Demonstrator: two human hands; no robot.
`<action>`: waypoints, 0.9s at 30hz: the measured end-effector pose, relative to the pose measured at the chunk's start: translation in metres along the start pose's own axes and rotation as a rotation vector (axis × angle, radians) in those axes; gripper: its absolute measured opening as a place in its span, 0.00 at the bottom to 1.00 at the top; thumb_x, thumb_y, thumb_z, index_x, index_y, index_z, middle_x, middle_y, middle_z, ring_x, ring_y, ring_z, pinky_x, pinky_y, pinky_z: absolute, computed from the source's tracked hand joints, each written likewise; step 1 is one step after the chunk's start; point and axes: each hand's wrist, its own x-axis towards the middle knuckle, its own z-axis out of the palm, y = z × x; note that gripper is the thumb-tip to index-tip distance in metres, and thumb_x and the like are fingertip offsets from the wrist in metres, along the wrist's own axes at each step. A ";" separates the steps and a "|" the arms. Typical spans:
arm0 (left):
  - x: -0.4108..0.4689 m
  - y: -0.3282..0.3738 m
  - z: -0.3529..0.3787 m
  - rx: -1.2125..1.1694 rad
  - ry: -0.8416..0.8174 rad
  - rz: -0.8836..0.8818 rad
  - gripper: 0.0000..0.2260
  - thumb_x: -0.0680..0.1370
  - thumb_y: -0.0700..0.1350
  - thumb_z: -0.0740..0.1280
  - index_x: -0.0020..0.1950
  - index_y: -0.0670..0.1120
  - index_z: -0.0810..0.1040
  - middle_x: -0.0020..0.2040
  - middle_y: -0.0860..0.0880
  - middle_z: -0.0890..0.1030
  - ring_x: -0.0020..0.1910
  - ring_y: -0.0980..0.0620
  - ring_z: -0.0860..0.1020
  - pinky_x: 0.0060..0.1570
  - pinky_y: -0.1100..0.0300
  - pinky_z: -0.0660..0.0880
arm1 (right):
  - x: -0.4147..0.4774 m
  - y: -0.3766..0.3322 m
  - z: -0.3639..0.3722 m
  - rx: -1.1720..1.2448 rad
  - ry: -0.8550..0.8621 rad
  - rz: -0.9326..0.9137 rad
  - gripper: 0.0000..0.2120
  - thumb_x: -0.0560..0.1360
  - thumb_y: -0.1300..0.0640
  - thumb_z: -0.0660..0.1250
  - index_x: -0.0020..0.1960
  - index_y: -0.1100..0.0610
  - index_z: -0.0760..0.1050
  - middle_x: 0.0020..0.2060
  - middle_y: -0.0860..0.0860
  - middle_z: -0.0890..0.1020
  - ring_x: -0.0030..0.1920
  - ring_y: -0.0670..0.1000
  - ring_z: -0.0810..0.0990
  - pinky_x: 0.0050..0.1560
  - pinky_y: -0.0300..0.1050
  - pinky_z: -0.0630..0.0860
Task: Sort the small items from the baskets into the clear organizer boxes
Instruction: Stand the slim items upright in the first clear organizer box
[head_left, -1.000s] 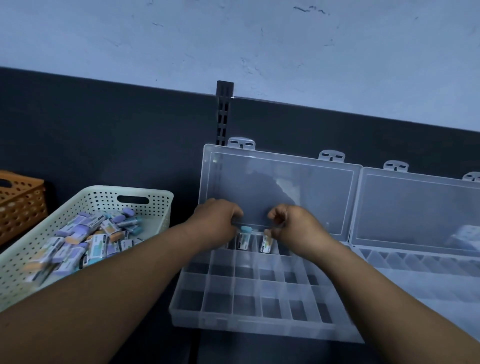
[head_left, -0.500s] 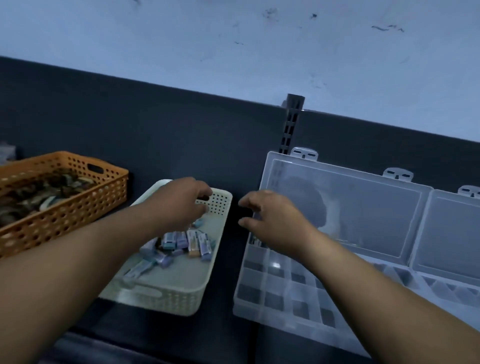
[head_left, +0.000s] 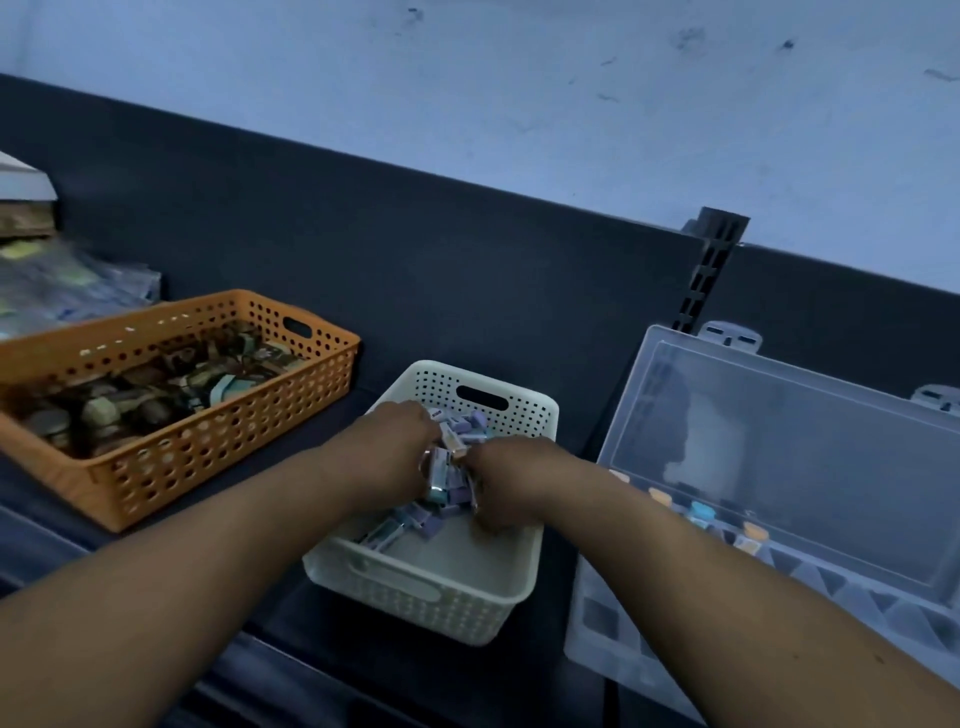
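Two hands: the left hand (head_left: 397, 452) and right hand (head_left: 511, 491) are both dipping into the white basket (head_left: 431, 608), close together, with only a clump of pieces between them.
Left hand: its fingers are curling down into the heap at the white basket's middle; whether they are pinching a piece, I cannot tell.
Right hand: its knuckles are facing up and its fingers are digging into the same heap from the basket's right side; its hold is hidden too.
Small items (head_left: 410, 525): pale purple, blue and white blocks are lying piled in the white basket, mostly in its far half.
Orange basket (head_left: 208, 462): it is sitting to the left of the white basket, apart from it, holding a dark jumble of brownish and greenish pieces.
Clear organizer box (head_left: 618, 629): it is lying open just right of the white basket, its lid (head_left: 805, 467) leaning back.
Sorted pieces (head_left: 698, 512): a few orange- and blue-topped ones are standing in the box's far row of compartments, to the right of the white basket.
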 end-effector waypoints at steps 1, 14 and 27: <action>0.001 -0.003 0.001 -0.013 -0.002 -0.009 0.10 0.70 0.48 0.69 0.50 0.50 0.78 0.49 0.49 0.73 0.50 0.47 0.74 0.49 0.50 0.75 | 0.003 -0.001 0.000 -0.013 -0.008 0.001 0.24 0.67 0.46 0.74 0.60 0.50 0.73 0.50 0.49 0.80 0.48 0.54 0.78 0.48 0.46 0.76; 0.020 -0.003 0.001 -0.035 0.081 -0.105 0.06 0.74 0.37 0.62 0.49 0.44 0.72 0.51 0.45 0.70 0.45 0.43 0.74 0.40 0.53 0.70 | 0.004 0.009 0.004 0.187 0.104 -0.015 0.07 0.74 0.58 0.65 0.51 0.57 0.74 0.45 0.53 0.79 0.44 0.55 0.76 0.40 0.45 0.72; 0.028 0.006 0.002 0.055 0.007 -0.068 0.10 0.74 0.38 0.62 0.51 0.48 0.77 0.52 0.46 0.73 0.50 0.45 0.75 0.47 0.54 0.73 | -0.042 0.044 -0.001 0.666 0.453 0.016 0.13 0.80 0.54 0.61 0.52 0.64 0.76 0.45 0.58 0.81 0.44 0.55 0.78 0.46 0.48 0.74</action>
